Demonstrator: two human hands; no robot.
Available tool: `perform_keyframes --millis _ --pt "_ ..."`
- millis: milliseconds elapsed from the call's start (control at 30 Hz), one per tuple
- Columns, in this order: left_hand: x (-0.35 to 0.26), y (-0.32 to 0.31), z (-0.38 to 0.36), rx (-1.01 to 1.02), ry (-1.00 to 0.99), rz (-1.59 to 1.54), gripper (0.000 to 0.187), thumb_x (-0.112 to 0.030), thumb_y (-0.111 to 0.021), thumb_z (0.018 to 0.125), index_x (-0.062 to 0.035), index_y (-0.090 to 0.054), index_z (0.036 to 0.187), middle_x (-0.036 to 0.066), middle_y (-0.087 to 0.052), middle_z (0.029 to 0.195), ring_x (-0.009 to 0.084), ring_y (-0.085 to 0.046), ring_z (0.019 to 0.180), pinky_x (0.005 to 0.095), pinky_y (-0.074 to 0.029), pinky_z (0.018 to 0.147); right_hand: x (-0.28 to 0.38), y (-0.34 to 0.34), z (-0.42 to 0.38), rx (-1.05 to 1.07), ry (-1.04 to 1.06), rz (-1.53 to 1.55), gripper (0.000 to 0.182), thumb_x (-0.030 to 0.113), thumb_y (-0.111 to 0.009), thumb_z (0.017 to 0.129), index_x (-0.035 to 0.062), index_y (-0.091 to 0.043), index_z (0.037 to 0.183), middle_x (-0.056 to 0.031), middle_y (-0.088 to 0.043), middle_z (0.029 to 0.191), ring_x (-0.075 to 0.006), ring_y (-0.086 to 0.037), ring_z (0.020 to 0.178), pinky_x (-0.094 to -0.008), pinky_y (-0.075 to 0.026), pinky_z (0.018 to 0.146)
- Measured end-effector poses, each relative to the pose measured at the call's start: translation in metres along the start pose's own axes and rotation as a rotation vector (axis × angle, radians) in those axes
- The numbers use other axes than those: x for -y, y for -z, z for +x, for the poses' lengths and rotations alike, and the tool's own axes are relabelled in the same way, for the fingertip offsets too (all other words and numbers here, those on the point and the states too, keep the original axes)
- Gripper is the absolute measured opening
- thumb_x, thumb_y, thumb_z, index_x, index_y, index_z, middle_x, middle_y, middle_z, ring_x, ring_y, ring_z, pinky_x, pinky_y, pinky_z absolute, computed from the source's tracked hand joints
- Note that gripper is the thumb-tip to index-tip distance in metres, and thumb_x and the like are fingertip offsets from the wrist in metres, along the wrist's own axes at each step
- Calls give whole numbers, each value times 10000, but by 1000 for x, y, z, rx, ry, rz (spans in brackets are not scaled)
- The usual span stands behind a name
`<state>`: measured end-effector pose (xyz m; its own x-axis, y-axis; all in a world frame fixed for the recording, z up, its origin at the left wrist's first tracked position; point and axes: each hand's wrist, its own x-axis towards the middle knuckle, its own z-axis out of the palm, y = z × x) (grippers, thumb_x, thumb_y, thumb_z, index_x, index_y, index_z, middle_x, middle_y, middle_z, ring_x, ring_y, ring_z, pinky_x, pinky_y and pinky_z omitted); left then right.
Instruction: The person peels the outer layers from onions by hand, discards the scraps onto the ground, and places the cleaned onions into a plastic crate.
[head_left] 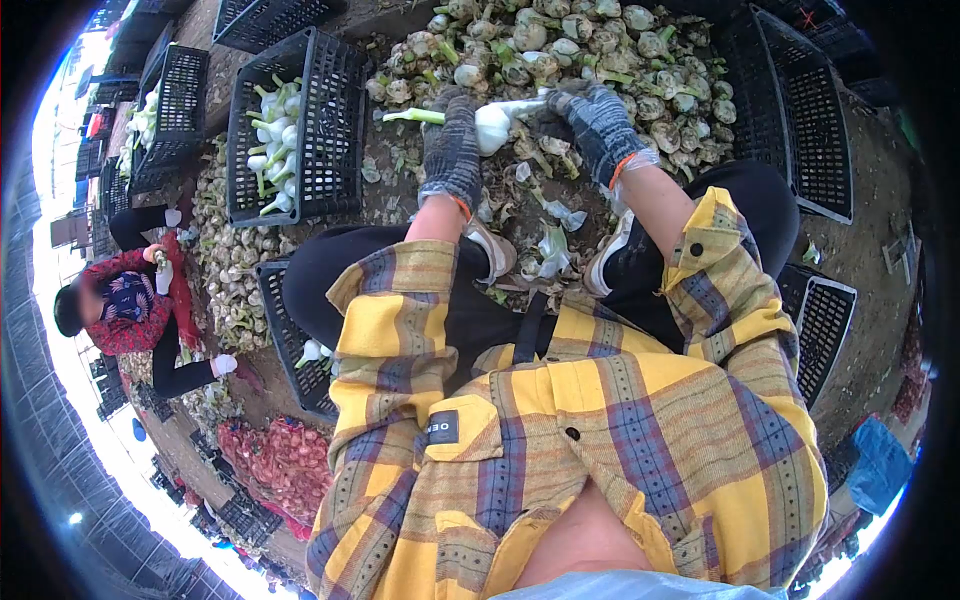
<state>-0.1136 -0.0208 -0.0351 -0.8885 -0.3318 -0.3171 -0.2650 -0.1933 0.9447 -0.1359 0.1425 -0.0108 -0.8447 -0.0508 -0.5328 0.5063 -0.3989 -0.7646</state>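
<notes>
My left hand (pixel 452 150), in a grey striped knit glove, is closed around garlic. A clean white garlic bulb (pixel 492 130) pokes out on its right side, and a green stem (pixel 412 116) sticks out on its left; whether both belong to one plant is hidden by the glove. My right hand (pixel 592 125), gloved the same way with an orange band at the wrist, pinches the end of the pale stalk or skin (pixel 525 106) running from the bulb. Beyond both hands lies a heap of unpeeled garlic bulbs (pixel 560 45). Loose peelings (pixel 553 245) litter the ground between my shoes.
A black crate (pixel 345 130) holding white garlic stands left; another crate (pixel 790 110) is at right. Further crates (pixel 290 340) (pixel 825 330) flank my legs. At far left, a person in red (pixel 125 300) sits by more garlic, near red net sacks (pixel 275 460).
</notes>
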Motion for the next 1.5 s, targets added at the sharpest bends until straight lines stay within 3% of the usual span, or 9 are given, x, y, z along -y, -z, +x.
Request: perform_keyframes --millis 300,367,467,633,700,867,967,1333,1500 --pt "-24 5 -2 -49 322 -504 242 -212 -521 786 -61 -544 974 81 -589 864 229 -600 704 353 -519 574 -23 33 36 -164 294 -246 252 156 -596 786 -20 -518 948 -113 -616 802 -172 -602 659 -289 -495 596" --pt "-26 7 2 -87 360 -529 232 -207 -495 793 -68 -530 975 119 -600 814 258 -608 656 368 -522 545 -29 38 42 203 614 -1108 265 253 -587 774 6 -579 871 -113 -634 785 -186 -597 682 -310 -474 650" --pt "-37 19 -1 52 172 -463 240 -209 -486 805 -47 -528 977 153 -608 686 258 -598 561 362 -512 505 14 5 -32 793 -54 -1309 227 208 -530 789 67 -619 944 -101 -634 819 -194 -596 741 -288 -466 693" --pt "-122 74 -18 45 -69 -272 276 -166 -621 757 -29 -542 983 126 -612 723 196 -601 596 278 -518 516 -26 19 -28 818 111 -1676 405 401 -516 754 79 -615 978 -169 -613 905 -327 -579 851 -386 -450 760" --pt "-140 103 -48 -125 -692 458 352 -98 -648 730 -28 -530 1055 115 -604 823 174 -599 673 278 -533 592 -45 27 -15 740 168 -1775 422 408 -506 755 77 -605 996 -170 -602 956 -331 -567 892 -395 -442 785" --pt "-85 344 -49 -220 -211 156 424 -330 -398 898 -52 -441 1215 99 -538 1092 189 -571 838 303 -481 719 -44 36 22 554 108 -1753 482 432 -483 765 52 -563 1050 -183 -569 1047 -338 -537 981 -374 -420 852" --pt "-54 400 -94 -458 471 1335 548 -429 -442 853 9 -452 1182 180 -566 1014 261 -559 885 354 -440 781 -30 43 48 359 -26 -1643 540 455 -481 763 38 -532 1101 -193 -521 1137 -331 -496 1057 -365 -379 909" --pt "-140 201 -55 -68 -294 -84 441 -191 -399 905 -57 -280 1308 135 -416 1247 260 -464 1104 365 -422 894 -19 72 148 -325 58 -1513 678 400 -524 774 119 -264 1334 -276 -363 1265 -378 -375 1174 -396 -327 970" --pt "-95 68 -20 121 34 -214 413 -207 -455 893 -40 -361 1259 118 -501 1123 208 -543 960 345 -476 811 -20 75 192 -374 -10 -1431 660 395 -541 763 127 -309 1320 -237 -329 1312 -355 -386 1180 -387 -326 975"
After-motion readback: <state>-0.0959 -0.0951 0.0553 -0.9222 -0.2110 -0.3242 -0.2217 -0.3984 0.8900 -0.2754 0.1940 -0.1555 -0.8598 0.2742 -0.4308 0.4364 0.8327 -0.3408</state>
